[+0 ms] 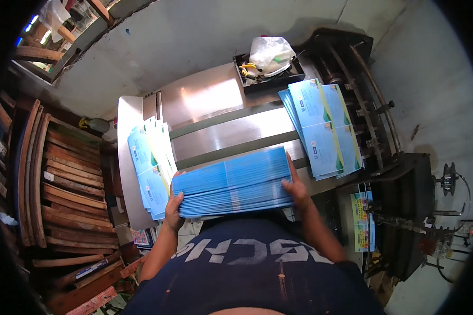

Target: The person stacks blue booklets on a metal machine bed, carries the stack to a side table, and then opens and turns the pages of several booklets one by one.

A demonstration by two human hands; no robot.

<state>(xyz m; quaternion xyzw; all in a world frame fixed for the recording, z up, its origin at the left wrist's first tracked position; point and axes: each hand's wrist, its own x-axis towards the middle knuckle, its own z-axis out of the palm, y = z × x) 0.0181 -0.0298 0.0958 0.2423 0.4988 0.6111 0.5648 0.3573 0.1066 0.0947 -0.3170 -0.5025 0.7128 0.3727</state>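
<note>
Held stack of sheets (232,182) between two piles: one (151,165) left, one (325,126) right, tray (268,79) behind

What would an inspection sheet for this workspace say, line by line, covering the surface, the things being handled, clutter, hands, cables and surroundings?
Surface: shiny metal machine table, with bright glare and two dark bars across it.
Job's things: thick blue sheet stack at the near edge; left pile of blue printed sheets; fanned right pile.
Clutter: black tray at the far edge, holding a white plastic bag and yellow bits.
Hands: left hand grips the stack's left end; right hand grips its right end.
Cables: thin wires by a small spool at far right.
Surroundings: stacked wooden frames on the left; grey concrete floor; dark machine frame on the right.
</note>
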